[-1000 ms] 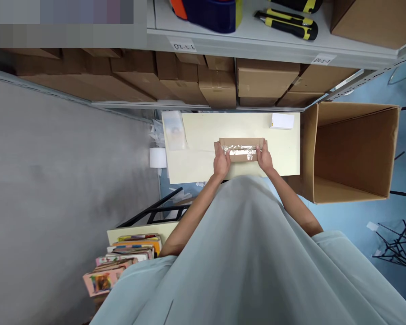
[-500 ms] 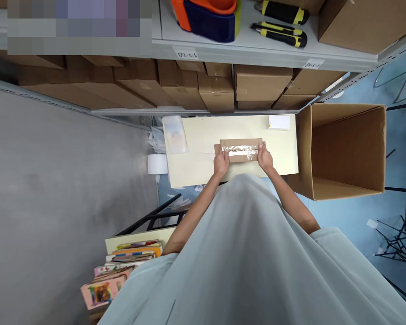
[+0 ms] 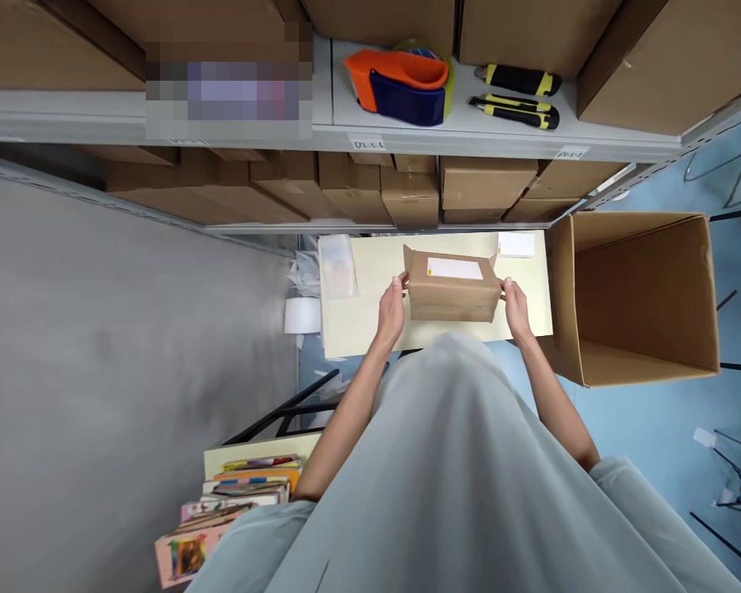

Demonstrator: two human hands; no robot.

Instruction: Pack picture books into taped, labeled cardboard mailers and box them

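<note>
A small brown cardboard box (image 3: pixel 454 303) with a white label (image 3: pixel 454 268) on its upper face is held over the cream table (image 3: pixel 370 317). Flaps stick out at both of its ends. At the left end, my left hand (image 3: pixel 392 311) has its fingers against the box, partly hidden behind the flap. My right hand (image 3: pixel 516 308) grips the opposite end in the same way, thumb up. Between them the two hands hold the box level.
A large open carton (image 3: pixel 645 301) stands right of the table. On the table lie a small white box (image 3: pixel 516 245) and a clear plastic bag (image 3: pixel 338 268). The shelf (image 3: pixel 321 140) ahead carries cartons, a tape dispenser (image 3: pixel 401 86) and utility knives (image 3: pixel 515 111). Books (image 3: pixel 247 494) are stacked lower left.
The box has been turned over: its shiny taped face showed before, and now the labelled face is up. My hands have moved farther apart to its ends. The camera view has tilted up slightly.
</note>
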